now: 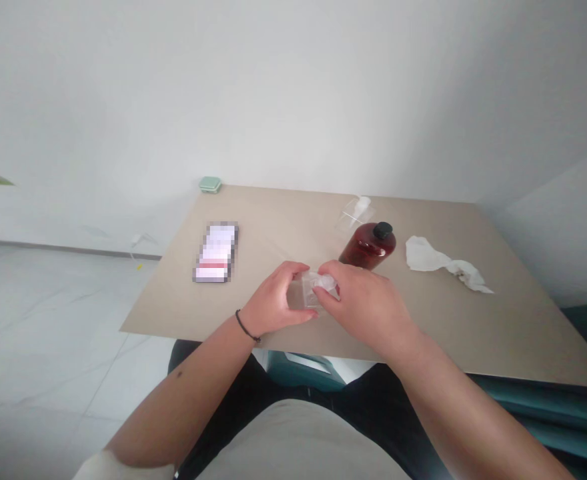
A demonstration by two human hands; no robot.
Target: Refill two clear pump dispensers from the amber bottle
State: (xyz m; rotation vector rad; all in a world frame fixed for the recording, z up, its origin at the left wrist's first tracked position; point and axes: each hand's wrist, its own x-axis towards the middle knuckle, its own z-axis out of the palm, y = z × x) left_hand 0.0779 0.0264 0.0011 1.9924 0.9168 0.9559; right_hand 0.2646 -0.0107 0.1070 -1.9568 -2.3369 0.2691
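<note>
Near the front middle of the table, my left hand (pixel 278 299) curves round the side of a clear, square-looking bottle (pixel 309 299), thumb on the near side and fingers on the far side. My right hand (pixel 361 297) has its thumb and fingers closed on a whitish, see-through cap (pixel 326 283) at the bottle's top. The palm side of the right hand hides part of the bottle. Just behind my right hand is a dark red-brown bottle (pixel 366 247) with a black cap (pixel 383 231), its lower part covered by the hand.
A clear item with a white pump-like piece (pixel 361 207) lies at the back. Crumpled white tissue (pixel 436 257) lies on the right. A phone (pixel 217 253) with a blurred screen is on the left, and a small green box (pixel 210 185) sits at the table's (pixel 273 223) back left corner, by the wall.
</note>
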